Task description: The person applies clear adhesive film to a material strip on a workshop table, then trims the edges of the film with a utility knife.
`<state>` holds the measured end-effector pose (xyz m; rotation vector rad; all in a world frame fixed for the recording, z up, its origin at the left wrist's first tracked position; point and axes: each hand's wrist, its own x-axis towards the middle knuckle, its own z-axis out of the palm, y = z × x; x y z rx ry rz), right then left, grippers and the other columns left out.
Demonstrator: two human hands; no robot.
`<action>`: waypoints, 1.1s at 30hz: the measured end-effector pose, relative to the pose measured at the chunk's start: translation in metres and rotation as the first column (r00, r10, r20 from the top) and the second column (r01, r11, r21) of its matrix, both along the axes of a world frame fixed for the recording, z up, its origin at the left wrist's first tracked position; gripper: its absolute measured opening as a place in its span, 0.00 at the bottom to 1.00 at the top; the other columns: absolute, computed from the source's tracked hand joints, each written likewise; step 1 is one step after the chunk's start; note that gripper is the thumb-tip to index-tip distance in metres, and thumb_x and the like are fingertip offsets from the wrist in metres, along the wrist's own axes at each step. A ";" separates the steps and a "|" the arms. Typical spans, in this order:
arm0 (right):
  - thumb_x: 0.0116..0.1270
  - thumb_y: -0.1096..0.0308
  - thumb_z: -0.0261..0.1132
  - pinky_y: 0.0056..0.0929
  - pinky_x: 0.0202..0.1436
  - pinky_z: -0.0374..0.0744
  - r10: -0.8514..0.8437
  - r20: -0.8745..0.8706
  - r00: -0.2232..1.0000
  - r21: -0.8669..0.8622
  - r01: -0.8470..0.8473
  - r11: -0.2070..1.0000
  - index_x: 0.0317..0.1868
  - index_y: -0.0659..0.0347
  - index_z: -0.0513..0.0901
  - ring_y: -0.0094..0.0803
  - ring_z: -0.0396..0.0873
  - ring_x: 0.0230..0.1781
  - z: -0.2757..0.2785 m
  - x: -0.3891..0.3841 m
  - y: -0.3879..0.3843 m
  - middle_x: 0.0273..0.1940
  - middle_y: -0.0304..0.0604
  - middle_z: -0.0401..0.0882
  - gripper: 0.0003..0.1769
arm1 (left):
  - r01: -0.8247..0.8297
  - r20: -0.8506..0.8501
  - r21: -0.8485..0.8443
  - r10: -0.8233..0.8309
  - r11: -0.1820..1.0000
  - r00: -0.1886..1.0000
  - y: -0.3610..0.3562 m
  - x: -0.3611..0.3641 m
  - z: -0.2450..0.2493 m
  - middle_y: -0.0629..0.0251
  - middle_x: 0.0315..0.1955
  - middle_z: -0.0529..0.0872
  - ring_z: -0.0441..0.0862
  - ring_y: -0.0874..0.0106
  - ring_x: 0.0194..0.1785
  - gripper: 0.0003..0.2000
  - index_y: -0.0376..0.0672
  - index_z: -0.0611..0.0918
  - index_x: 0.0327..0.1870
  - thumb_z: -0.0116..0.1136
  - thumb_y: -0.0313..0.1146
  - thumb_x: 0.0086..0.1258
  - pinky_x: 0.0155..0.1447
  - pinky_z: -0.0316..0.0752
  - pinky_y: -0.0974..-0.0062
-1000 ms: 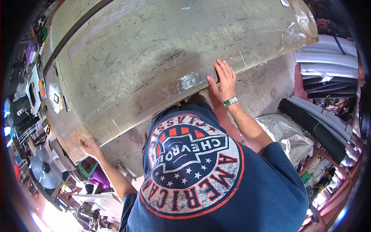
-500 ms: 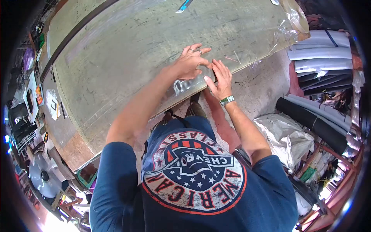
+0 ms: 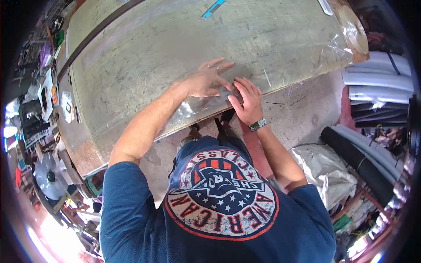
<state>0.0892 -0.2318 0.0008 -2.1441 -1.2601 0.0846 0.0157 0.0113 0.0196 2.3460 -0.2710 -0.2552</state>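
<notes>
My left hand (image 3: 208, 81) is over the near edge of the worktable (image 3: 144, 57), fingers spread, with thumb and forefinger a little apart. Just to its right, my right hand (image 3: 248, 101) rests at the edge, fingers stretched forward and thumb held out to the side. Shiny clear plastic sheet (image 3: 187, 108) catches the light along the edge beside my left hand. A small dark spot shows between the two hands; what it is, I cannot make out. A blue cutter knife (image 3: 214, 8) lies farther back on the table.
A long dark strip (image 3: 98, 30) crosses the table's left side. Clear plastic (image 3: 353, 33) hangs over the right end. Rolls of sheet material (image 3: 379, 79) and a black roll (image 3: 357, 162) are stacked at right, near a crumpled whitish sheet (image 3: 322, 168). Clutter and a fan (image 3: 50, 177) stand at left.
The camera view has shifted, so more of the table's back and the knife shows. Both hands stay close together at the edge, and the left hand's fingers have shifted slightly.
</notes>
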 end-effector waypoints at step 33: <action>0.76 0.69 0.64 0.29 0.34 0.80 -0.123 -0.858 0.499 -0.180 -0.067 0.981 0.71 0.61 0.76 0.29 0.84 0.33 0.060 0.190 0.060 0.37 0.43 0.88 0.25 | -0.075 -0.022 -0.012 0.075 0.997 0.997 -0.004 -0.001 -0.004 0.69 0.85 0.56 0.45 0.53 0.87 0.22 0.61 0.91 0.52 0.77 0.30 0.54 0.85 0.55 0.48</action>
